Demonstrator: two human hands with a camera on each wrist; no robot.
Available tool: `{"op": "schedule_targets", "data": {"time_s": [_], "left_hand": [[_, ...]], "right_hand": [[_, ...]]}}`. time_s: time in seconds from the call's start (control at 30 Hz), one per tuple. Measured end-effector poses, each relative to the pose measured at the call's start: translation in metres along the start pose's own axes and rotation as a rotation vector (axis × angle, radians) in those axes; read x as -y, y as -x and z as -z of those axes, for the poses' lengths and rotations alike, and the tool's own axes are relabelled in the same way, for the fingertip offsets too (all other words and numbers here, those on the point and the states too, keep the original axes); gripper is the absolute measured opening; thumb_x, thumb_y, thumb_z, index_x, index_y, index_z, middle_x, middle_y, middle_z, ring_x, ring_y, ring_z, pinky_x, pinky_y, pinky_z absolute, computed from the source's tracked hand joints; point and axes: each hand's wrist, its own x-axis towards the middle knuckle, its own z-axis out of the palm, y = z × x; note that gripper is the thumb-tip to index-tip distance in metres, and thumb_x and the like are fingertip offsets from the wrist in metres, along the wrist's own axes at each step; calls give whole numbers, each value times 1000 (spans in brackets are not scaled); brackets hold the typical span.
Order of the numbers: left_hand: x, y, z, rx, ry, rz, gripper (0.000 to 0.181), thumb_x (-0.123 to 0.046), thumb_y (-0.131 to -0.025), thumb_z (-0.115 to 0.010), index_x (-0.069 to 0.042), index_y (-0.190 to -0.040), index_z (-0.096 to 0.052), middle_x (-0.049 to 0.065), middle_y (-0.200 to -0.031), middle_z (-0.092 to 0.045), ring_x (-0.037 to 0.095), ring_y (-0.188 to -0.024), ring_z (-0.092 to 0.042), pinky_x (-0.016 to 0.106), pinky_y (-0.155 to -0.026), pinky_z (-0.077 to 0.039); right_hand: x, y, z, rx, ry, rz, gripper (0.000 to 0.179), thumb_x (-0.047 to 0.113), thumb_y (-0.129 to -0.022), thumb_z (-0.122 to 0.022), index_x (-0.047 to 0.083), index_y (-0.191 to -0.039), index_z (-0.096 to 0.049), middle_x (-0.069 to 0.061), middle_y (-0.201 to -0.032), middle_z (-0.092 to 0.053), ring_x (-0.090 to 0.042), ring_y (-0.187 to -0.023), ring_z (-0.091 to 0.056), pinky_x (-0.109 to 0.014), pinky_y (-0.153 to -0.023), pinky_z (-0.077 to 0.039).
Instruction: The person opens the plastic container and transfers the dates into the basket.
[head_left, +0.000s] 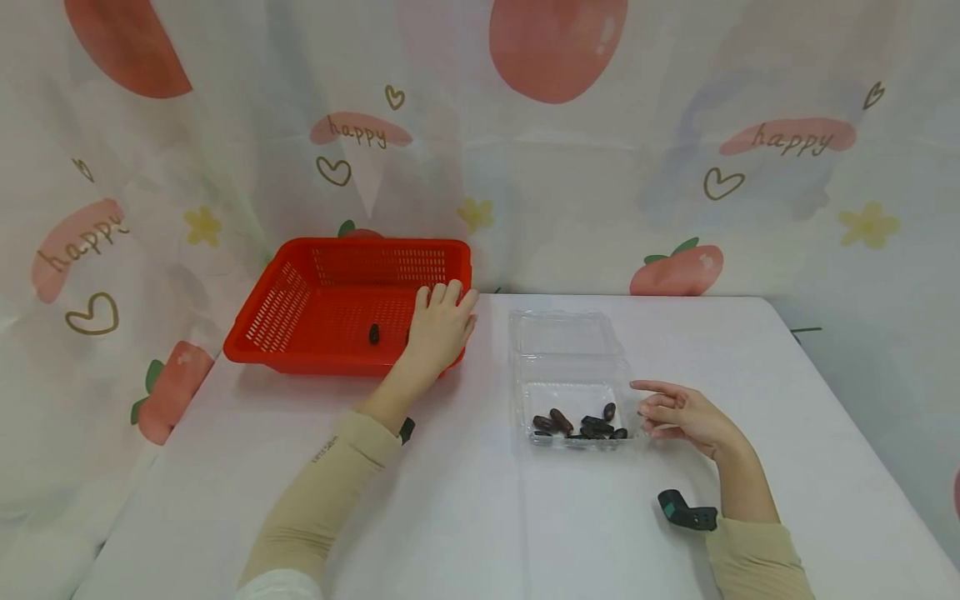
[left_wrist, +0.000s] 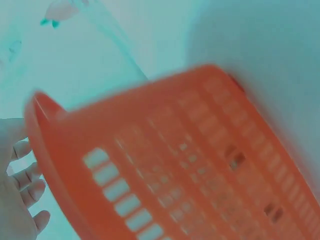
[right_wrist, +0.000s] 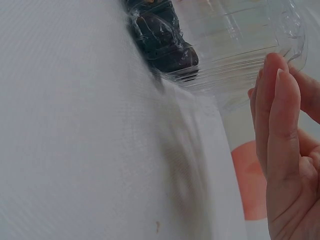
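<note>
Presently, left hand (head_left: 437,329) at red basket (head_left: 337,363), right hand (head_left: 692,417) by clear container (head_left: 567,336) (both hands loose, fingers extended)

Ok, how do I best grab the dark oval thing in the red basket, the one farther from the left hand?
I'd pinch the dark oval thing across its middle, coming from above. It looks longer than wide, so finger and thumb could fit its two long sides, and the red basket is walled around but open on top.
</note>
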Motion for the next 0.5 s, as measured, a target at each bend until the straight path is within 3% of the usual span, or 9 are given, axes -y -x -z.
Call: {"op": "schedule_targets", "data": {"time_s": [0.27,0.5], "left_hand": [[-39,6,4,38,51,-137,24,-30,-89,-56,-19,-111,-52,2,-105,-52,19,-101,-46,37,-89,-33],[-66,16,-6,18,63,-237,21,-32,-90,-55,-23,-108,-51,-1,-103,-51,17,-98,-49,35,-88,-36]], "right_hand": [[-1,0,0,0,-11,-1,54,13,-88,-60,-3,-134,-36,2,-79,-65,-12,-71,-62,-28,-66,-52],[-2,0,0,-8,-2,1,54,14,-88,-60,-3,-134,-37,2,-79,-65,-12,-71,-62,-28,-66,-53]]}}
